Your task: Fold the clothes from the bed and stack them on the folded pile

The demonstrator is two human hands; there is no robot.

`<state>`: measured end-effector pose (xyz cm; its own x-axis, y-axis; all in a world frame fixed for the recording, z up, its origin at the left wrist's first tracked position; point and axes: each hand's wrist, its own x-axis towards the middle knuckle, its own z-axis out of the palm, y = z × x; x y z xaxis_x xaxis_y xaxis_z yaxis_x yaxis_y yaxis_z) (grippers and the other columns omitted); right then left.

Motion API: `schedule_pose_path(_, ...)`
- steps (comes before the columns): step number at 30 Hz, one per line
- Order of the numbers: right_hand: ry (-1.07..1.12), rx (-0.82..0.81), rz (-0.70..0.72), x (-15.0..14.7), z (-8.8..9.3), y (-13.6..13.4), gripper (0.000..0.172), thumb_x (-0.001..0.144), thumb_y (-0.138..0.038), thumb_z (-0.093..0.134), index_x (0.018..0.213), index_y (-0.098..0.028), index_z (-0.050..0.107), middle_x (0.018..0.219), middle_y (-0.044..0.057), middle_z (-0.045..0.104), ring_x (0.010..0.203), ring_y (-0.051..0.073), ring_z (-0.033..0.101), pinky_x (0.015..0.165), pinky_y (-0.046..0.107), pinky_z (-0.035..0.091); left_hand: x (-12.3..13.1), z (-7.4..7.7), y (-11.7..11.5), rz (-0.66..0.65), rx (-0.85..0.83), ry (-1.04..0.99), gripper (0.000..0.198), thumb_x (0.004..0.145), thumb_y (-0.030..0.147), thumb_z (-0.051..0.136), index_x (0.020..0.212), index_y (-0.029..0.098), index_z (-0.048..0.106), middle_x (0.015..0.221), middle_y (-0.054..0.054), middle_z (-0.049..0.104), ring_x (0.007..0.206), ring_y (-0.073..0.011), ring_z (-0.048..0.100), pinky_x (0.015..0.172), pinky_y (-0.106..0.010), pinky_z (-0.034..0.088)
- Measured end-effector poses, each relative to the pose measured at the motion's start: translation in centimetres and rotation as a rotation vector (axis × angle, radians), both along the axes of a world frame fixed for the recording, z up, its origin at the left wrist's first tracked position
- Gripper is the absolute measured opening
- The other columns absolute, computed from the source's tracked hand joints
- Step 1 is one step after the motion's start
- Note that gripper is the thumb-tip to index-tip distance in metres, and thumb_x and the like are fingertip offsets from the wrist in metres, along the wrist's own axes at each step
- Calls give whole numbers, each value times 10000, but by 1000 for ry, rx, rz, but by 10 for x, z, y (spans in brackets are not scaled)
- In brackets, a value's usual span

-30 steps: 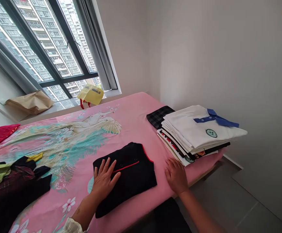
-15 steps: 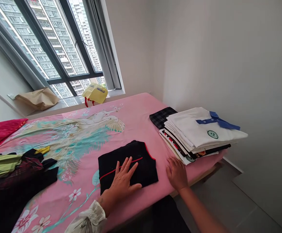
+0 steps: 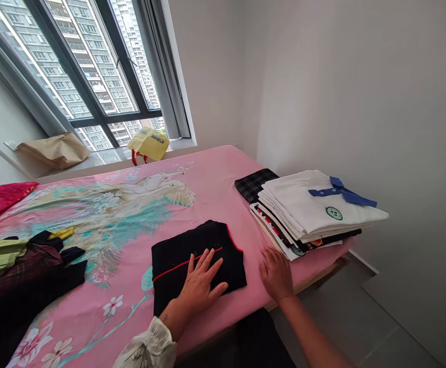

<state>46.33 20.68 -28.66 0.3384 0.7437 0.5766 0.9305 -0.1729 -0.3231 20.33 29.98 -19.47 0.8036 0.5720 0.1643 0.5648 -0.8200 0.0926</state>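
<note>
A folded black garment with red piping (image 3: 173,250) lies flat on the bed near its front edge. My left hand (image 3: 200,281) rests on it palm down, fingers spread. To its right, my right hand (image 3: 275,273) lies on the pink sheet with the fingers slightly bent and loosely apart, holding nothing. Just beyond that hand stands a stack of folded clothes, topped by a white polo shirt with a blue collar (image 3: 307,202) and a round green badge. Partly behind the stack is a folded dark plaid cloth (image 3: 254,185).
A heap of loose clothes (image 3: 16,276), dark and lime green, lies at the left on the pink bed sheet (image 3: 223,168). Behind it is a red cushion (image 3: 0,202). A brown paper bag (image 3: 56,151) and a yellow bag (image 3: 149,143) sit by the window. Walls border the right side.
My left hand has slid slightly to the right across the black garment. My right hand stays in about the same place on the sheet. The view has shifted a little.
</note>
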Motion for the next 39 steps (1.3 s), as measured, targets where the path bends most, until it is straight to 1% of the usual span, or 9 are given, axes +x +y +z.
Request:
schedule_pose_path(3,-11,-3,10,0,-3,-1,338,842,-247,459,1147,-139,556,1205,115,564,1158,235,457,1023,418,319,-5,8,16,271,24,-39,544,897,495,354,1408,312,334,1530,-53,226,1405,-290,172,1115,-583,45)
schedule_pose_path(7,-34,-3,16,-1,-9,-3,356,838,-271,457,1145,-119,553,1176,129,576,1137,251,470,1012,427,328,-3,2,39,583,-182,81,724,806,655,391,1427,293,301,1530,-135,186,1397,-383,118,1062,-655,51)
schedule_pose_path(12,-83,14,64,4,-17,-3,367,838,-304,438,1114,-101,569,1125,142,602,1097,272,495,979,437,352,-11,9,44,603,-322,70,777,775,724,340,1426,301,295,1530,-130,191,1408,-341,111,1072,-638,30)
schedule_pose_path(19,-85,17,71,5,-19,-5,371,836,-305,418,1092,-91,579,1128,160,599,1088,279,503,976,436,350,-94,-7,-3,620,-140,-94,591,885,498,370,1434,309,259,1547,-66,156,1418,-275,109,1093,-604,78)
schedule_pose_path(23,-84,21,68,4,-19,-5,374,828,-313,422,1088,-98,584,1115,156,607,1076,283,512,963,438,359,-112,-15,-7,548,-378,-236,654,809,477,529,1404,286,339,1541,-72,185,1418,-291,92,1103,-568,135)
schedule_pose_path(26,-97,17,64,5,-20,-4,370,828,-314,426,1080,-98,589,1104,154,612,1068,282,517,960,439,363,-111,-11,4,713,-650,-711,705,712,470,653,1335,218,440,1523,-103,240,1408,-275,160,1128,-460,182)
schedule_pose_path(29,-105,12,68,5,-20,-4,370,830,-307,426,1084,-90,584,1110,158,612,1078,280,514,961,430,365,-119,-9,13,892,-954,-1022,596,742,495,606,1215,143,516,1359,-158,489,1285,-278,421,1035,-417,369)
schedule_pose_path(33,-101,17,64,6,-22,-4,371,831,-305,420,1091,-93,578,1120,157,609,1084,280,513,964,435,362,-136,-10,21,848,-1272,-1025,377,731,428,619,928,107,619,979,-156,696,955,-252,657,876,-370,502)
schedule_pose_path(39,-98,24,59,6,-24,-2,362,820,-304,453,1092,-100,577,1117,149,610,1083,276,509,969,435,358,-125,2,35,786,-1508,-1053,297,695,384,647,851,132,628,844,-117,716,883,-245,677,855,-355,522)
